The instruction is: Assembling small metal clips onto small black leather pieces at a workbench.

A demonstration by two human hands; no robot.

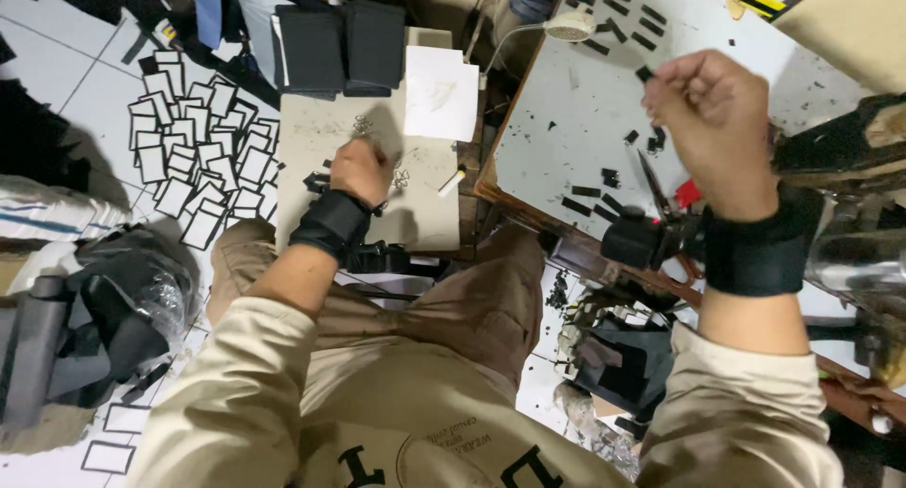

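Note:
My left hand (359, 172), with a black wrist band, rests knuckles up on a small beige board (321, 139) in front of my knees. Its fingers curl down among small metal rings (363, 125); what they grip is hidden. My right hand (713, 110), also banded in black, is raised over the white worktable (566, 110) on the right. Thumb and fingers pinch a small black strip (645, 73). More black strips (585, 200) lie scattered on that table.
Stacks of black material (340, 44) and a white sheet (441, 92) sit at the board's far end, with a white stick (451, 183) on its right edge. Scissors (656, 191) lie by a sewing machine (849, 148). White-edged black rectangles (198, 158) cover the floor on the left.

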